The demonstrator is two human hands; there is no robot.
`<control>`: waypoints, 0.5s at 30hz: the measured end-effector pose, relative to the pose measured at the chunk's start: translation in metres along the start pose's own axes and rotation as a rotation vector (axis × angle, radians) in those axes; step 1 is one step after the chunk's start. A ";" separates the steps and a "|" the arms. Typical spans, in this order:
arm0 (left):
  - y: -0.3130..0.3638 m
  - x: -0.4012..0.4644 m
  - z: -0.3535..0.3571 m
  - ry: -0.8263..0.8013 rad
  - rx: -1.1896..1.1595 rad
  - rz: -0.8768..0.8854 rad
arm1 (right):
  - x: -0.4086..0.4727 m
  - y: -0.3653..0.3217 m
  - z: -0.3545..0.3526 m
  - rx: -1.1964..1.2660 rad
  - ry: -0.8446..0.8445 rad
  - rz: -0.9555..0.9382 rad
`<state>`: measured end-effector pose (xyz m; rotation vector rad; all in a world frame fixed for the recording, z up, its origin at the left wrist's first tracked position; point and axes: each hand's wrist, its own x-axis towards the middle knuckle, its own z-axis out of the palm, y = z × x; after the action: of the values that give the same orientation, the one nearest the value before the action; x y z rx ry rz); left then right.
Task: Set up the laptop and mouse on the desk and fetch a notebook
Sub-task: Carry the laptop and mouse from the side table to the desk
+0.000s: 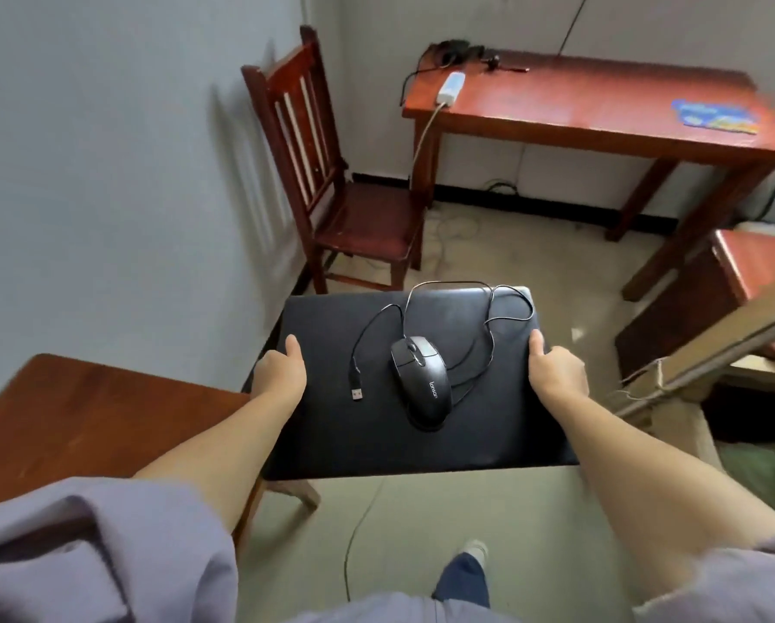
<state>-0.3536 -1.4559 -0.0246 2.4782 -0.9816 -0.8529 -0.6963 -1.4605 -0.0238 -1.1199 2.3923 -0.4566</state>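
A closed black laptop [331, 438] is held flat in the air above the floor. My left hand [282, 375] grips its left edge, thumb on top. My right hand [556, 373] grips its right edge the same way. A black wired mouse [421, 382] rests on the lid, its cable looped loosely across the far half and its USB plug [357, 393] lying left of it. The red-brown desk [601, 105] stands against the far wall. No notebook is in view.
A wooden chair [331, 182] stands by the left wall. A white power strip [449, 87], dark cables and a blue mouse pad [713, 116] lie on the desk. A brown table [84, 420] is at my left, low furniture [713, 299] at right. Cables trail on the floor.
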 end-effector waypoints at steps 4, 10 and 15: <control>0.073 -0.025 0.072 -0.081 0.017 0.060 | 0.060 0.051 -0.054 -0.014 0.026 0.062; 0.167 -0.038 0.136 -0.118 0.059 0.120 | 0.136 0.082 -0.109 -0.004 0.057 0.116; 0.235 -0.010 0.172 -0.117 0.126 0.165 | 0.197 0.085 -0.115 0.035 0.047 0.179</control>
<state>-0.5873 -1.6295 -0.0330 2.4293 -1.2980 -0.9159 -0.9219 -1.5508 -0.0193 -0.8790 2.4879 -0.4660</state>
